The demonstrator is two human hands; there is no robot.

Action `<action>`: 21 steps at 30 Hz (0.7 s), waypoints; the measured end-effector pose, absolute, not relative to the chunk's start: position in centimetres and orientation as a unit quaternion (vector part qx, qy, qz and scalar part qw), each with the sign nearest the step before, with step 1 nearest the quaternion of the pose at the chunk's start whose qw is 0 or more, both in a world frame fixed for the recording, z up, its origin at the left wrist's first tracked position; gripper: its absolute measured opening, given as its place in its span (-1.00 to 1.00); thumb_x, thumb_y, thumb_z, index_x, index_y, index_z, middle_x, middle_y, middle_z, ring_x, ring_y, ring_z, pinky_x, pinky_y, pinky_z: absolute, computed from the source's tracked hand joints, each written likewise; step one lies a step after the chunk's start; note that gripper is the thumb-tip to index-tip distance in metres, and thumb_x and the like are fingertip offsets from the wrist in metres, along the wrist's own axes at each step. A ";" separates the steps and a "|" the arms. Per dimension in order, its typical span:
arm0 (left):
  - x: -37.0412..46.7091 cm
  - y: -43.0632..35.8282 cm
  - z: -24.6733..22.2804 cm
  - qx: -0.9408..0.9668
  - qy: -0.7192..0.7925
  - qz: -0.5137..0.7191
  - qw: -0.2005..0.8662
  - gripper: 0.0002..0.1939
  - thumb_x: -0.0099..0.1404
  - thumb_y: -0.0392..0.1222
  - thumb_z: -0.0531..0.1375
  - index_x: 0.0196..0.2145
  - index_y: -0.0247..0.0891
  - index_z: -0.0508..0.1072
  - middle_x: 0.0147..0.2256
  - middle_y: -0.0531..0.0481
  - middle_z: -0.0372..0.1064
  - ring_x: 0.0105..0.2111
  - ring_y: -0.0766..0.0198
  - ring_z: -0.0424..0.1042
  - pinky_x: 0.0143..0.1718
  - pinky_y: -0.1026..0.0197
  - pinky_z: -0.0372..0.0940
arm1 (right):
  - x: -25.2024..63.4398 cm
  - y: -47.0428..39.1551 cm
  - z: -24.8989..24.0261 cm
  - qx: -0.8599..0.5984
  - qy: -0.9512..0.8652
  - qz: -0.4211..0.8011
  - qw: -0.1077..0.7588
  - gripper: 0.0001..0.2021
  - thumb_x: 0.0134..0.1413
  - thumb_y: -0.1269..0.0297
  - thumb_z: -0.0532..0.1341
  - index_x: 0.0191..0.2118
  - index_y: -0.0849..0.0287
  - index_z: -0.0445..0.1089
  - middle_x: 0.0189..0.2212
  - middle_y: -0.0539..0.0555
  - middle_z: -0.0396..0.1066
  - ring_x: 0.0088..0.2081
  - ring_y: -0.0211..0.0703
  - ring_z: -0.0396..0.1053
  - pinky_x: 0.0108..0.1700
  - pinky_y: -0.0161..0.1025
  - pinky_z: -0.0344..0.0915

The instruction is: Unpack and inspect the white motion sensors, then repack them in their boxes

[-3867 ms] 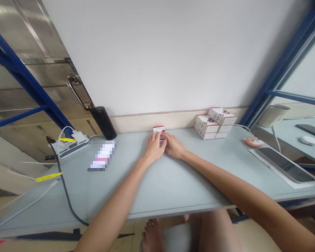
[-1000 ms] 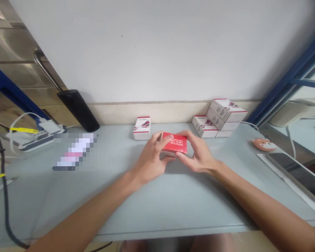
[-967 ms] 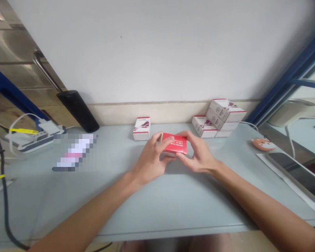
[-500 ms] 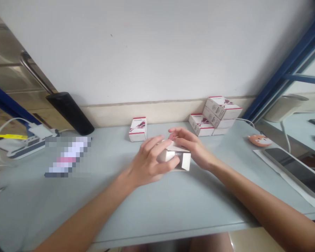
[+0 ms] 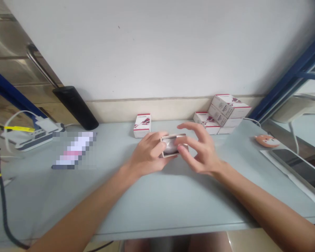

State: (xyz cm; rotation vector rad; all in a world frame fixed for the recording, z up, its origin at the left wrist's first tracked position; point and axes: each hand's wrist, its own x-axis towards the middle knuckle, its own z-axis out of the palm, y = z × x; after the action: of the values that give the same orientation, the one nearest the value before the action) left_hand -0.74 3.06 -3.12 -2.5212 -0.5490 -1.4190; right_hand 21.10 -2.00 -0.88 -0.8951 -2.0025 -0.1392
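Note:
My left hand [image 5: 148, 152] is wrapped around a small open cardboard box [image 5: 169, 155], its thumb at the rim. The box is tipped so that its open end faces me. Inside shows a rounded, pale grey item [image 5: 170, 145], shiny as if in clear plastic; its kind cannot be made out. At the right side of the opening, the thumb and index fingertip of my right hand [image 5: 201, 150] come together on the item's edge, while the other fingers stay raised and spread.
A white-and-red box [image 5: 142, 125] stands behind my left hand. Several matching boxes [image 5: 222, 113] are stacked at the right by the wall. A black cylinder [image 5: 76, 107], a power strip [image 5: 40, 139] and a blurred-out phone [image 5: 73, 151] are left; an orange animal-faced object [image 5: 267, 140] and a dark device [image 5: 301, 168] right.
The box has been tipped up so its opening and the grey item inside face me. My right hand has moved from behind the box round to its opening.

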 end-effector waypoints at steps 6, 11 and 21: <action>-0.9 2.8 -2.8 -0.848 -0.183 -0.476 0.143 -0.68 0.27 -0.08 0.44 -0.17 -0.15 0.39 -0.01 -0.14 0.55 -0.14 0.08 0.59 -0.12 0.02 0.47 | 20.8 -1.4 -1.2 -0.389 -0.746 -0.108 0.529 -0.94 0.21 0.33 0.26 -0.24 0.01 0.39 -0.05 0.19 0.39 -0.11 0.12 0.42 -0.07 0.14 0.40; -1.4 3.2 -2.8 -0.848 -0.217 -0.458 0.153 -0.64 0.27 -0.10 0.45 -0.17 -0.13 0.33 0.00 -0.19 0.53 -0.09 0.05 0.58 -0.09 0.00 0.47 | 21.2 -0.8 -0.7 -0.430 -0.744 -0.038 0.510 -0.98 0.31 0.28 0.23 -0.21 0.03 0.38 -0.08 0.17 0.36 -0.11 0.04 0.43 0.00 0.10 0.41; -1.9 3.9 -2.7 -0.883 -0.152 -0.421 0.144 -0.55 0.35 -0.31 0.35 0.08 -0.02 0.30 0.18 -0.25 0.49 0.07 0.05 0.56 0.08 -0.05 0.39 | 22.2 0.8 -2.2 -0.450 -0.782 -0.078 0.424 -0.85 0.37 0.10 0.29 -0.09 -0.06 0.60 0.03 0.18 0.45 0.02 0.09 0.42 0.02 0.08 0.42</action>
State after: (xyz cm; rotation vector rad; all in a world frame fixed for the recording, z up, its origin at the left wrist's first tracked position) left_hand -1.94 3.90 -2.67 -2.5448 -0.4367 -1.2123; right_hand 22.22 0.76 -2.23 -1.1267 -1.9558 -0.1956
